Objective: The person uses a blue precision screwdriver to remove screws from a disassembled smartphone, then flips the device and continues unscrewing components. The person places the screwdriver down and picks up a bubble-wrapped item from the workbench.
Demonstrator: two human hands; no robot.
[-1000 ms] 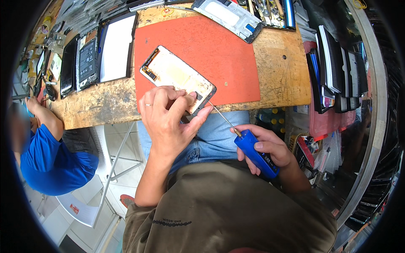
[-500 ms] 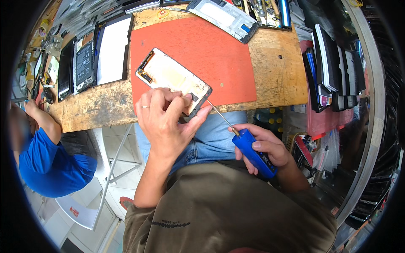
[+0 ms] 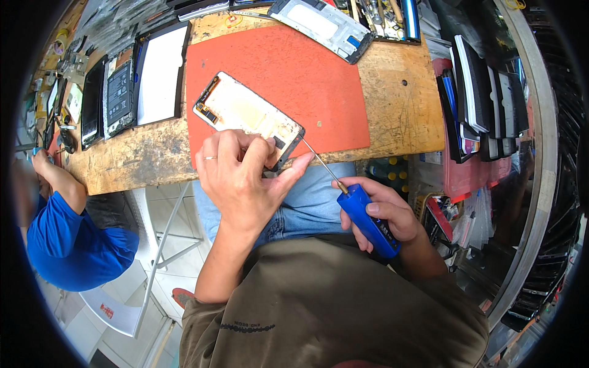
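Note:
An opened phone frame [image 3: 242, 104], white inside with a dark rim and flex parts, lies slanted over the red mat [image 3: 319, 86]. My left hand [image 3: 239, 178], a ring on one finger, grips its near part with bent fingers on the inner face and the thumb by the lower edge. My right hand [image 3: 392, 221] holds a blue cylindrical powered tool [image 3: 359, 208] below the bench edge. Its long thin metal shaft [image 3: 322, 161] reaches up to the frame's right-hand edge; I cannot tell whether the tip touches.
Another phone frame [image 3: 319, 27] and a tool box [image 3: 392, 18] lie at the back of the wooden bench [image 3: 405, 116]. A battery-bearing phone [image 3: 119, 95] and white tray [image 3: 159, 76] sit left. Stacked cases [image 3: 481, 98] stand right. A person in blue [image 3: 73, 245] works at left.
The whole view has shifted slightly left. The phone frame, both my hands and the blue tool moved a little with it; both grips look the same.

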